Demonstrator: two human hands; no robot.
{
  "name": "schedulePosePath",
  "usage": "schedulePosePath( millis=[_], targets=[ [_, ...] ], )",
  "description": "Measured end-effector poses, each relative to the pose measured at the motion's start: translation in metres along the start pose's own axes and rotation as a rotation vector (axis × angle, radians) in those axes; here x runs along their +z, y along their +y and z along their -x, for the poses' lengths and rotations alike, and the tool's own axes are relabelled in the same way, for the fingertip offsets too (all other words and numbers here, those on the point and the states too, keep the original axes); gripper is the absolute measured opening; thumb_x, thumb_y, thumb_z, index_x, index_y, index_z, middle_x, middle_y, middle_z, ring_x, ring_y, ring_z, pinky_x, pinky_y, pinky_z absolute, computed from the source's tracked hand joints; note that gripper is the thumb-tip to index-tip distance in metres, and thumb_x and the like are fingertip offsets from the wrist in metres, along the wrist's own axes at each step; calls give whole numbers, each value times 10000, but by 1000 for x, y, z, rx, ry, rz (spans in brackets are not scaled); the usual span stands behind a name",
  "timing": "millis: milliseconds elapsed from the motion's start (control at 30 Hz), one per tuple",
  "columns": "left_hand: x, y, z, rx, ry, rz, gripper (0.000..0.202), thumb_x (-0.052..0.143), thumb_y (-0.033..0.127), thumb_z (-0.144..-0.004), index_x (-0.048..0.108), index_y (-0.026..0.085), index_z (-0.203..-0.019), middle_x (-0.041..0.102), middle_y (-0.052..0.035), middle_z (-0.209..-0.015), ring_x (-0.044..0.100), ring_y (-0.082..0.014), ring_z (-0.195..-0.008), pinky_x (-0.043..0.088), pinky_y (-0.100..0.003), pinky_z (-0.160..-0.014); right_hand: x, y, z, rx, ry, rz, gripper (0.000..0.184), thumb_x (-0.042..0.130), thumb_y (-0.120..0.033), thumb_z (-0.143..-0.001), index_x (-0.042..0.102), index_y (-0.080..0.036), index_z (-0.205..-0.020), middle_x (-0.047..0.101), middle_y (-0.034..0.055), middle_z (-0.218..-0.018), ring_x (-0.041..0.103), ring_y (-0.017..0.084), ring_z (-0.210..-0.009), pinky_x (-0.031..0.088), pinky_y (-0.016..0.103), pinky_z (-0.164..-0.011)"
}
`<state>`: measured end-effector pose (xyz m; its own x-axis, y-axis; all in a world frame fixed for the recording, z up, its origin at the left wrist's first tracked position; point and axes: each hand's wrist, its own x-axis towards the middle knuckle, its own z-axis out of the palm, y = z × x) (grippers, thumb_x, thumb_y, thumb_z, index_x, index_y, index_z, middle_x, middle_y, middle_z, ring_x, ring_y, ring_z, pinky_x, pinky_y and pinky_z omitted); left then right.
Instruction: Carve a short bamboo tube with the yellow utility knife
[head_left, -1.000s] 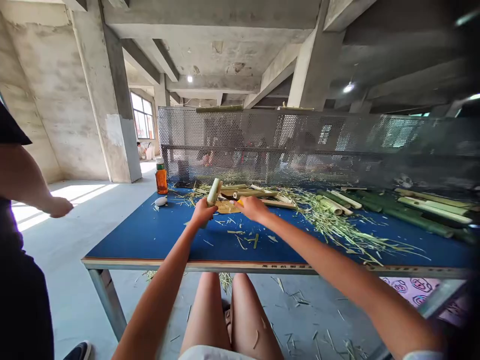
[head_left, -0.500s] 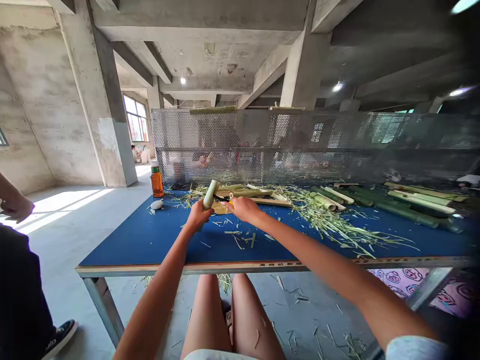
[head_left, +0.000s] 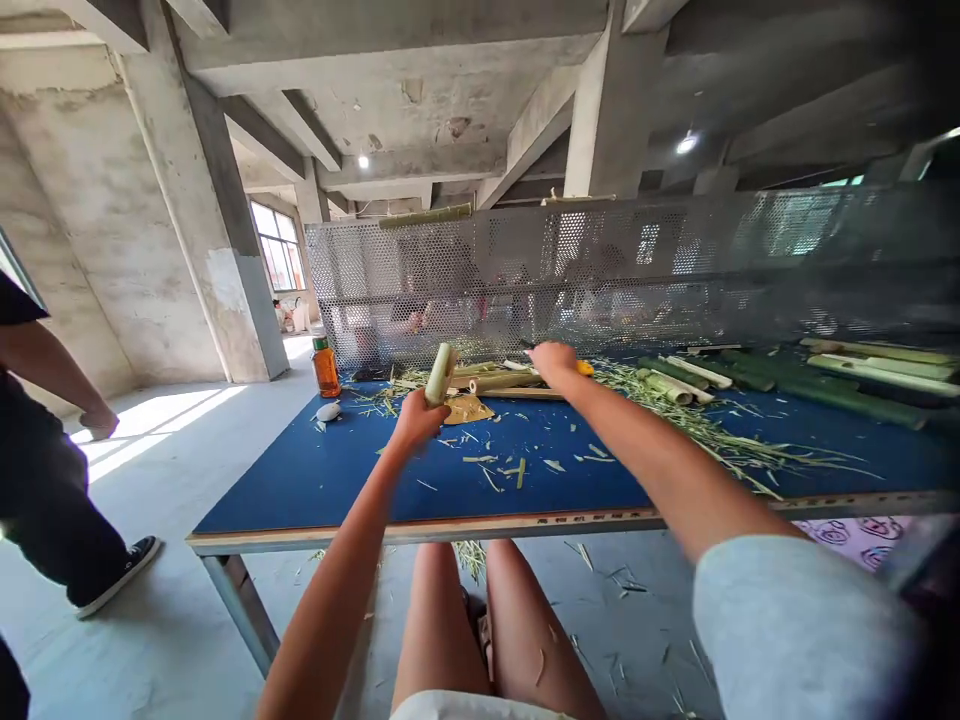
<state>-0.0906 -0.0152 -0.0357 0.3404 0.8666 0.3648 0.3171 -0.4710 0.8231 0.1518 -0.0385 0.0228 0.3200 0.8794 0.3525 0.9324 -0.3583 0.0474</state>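
My left hand (head_left: 415, 417) is closed round a short pale-green bamboo section (head_left: 440, 373), held upright over the blue table top (head_left: 315, 470). My right hand (head_left: 553, 362) reaches farther back and is closed on a tool with a yellow handle (head_left: 583, 368), whose dark blade pokes out to the left. Both hands hover near a small pile of split bamboo pieces (head_left: 495, 380) and a flat tan board (head_left: 466, 408).
Long green bamboo stalks (head_left: 787, 380) and a spread of shavings (head_left: 720, 440) cover the table's right half. An orange bottle (head_left: 325, 366) and a white stone (head_left: 328, 411) stand at the back left. A perforated metal screen (head_left: 600, 270) backs the table. Another person (head_left: 45, 440) walks at left.
My right hand has moved back and to the right, away from the bamboo section, with the yellow-handled tool. My left hand raised the section slightly. The person at left stepped forward.
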Motion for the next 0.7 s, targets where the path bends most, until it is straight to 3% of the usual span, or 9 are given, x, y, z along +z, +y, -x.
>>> schedulePosePath(
  millis=[67, 167, 333, 433, 533, 633, 700],
  targets=[
    [-6, 8, -12, 5, 42, 20, 128, 543, 162, -624, 479, 151, -734, 452, 65, -440, 456, -86, -342, 368, -198, -365, 8, 25, -6, 122, 45, -14, 525, 304, -374, -931, 622, 35, -1009, 619, 302, -983, 624, 298, -918, 426, 320, -704],
    [-7, 12, -31, 18, 93, 85, 131, 538, 150, -616, 462, 160, -723, 439, 72, -447, 459, -88, -341, 374, -203, -364, 32, 37, 0, 58, 83, -35, 512, 325, -444, -915, 631, -39, -976, 657, 225, -912, 638, 257, -856, 406, 275, -658],
    [16, 9, -52, 44, 84, 136, 164, 548, 133, -597, 440, 171, -715, 460, 72, -445, 464, -87, -340, 368, -196, -358, 61, 8, 21, -177, 348, -25, 551, 282, -534, -897, 568, -72, -991, 653, 168, -808, 633, 239, -747, 351, 260, -577],
    [28, 9, -59, -15, 60, 253, 164, 546, 137, -593, 417, 179, -685, 466, 68, -438, 451, -83, -339, 373, -203, -364, 63, -2, 25, -294, 492, -103, 568, 235, -547, -899, 568, -87, -870, 631, 158, -766, 611, 227, -704, 316, 256, -540],
    [35, 6, -65, -84, 21, 413, 146, 557, 174, -600, 424, 176, -662, 482, 54, -458, 453, -79, -359, 384, -211, -384, 61, -1, 23, -354, 565, -292, 498, 292, -546, -880, 530, -126, -761, 593, 128, -685, 573, 205, -643, 297, 256, -521],
    [40, 0, -65, -143, -23, 496, 157, 593, 205, -592, 458, 162, -658, 493, 44, -481, 455, -72, -377, 377, -208, -397, 59, 5, 20, -345, 507, -690, 352, 440, -514, -800, 438, -182, -685, 531, 60, -604, 508, 161, -560, 292, 249, -498],
    [44, -3, -61, -186, -63, 544, 194, 628, 235, -591, 486, 152, -695, 500, 45, -503, 459, -70, -395, 375, -206, -410, 58, 10, 21, -313, 272, -1106, 266, 474, -451, -760, 387, -207, -701, 456, -17, -526, 417, 113, -451, 280, 230, -452]
  ],
)
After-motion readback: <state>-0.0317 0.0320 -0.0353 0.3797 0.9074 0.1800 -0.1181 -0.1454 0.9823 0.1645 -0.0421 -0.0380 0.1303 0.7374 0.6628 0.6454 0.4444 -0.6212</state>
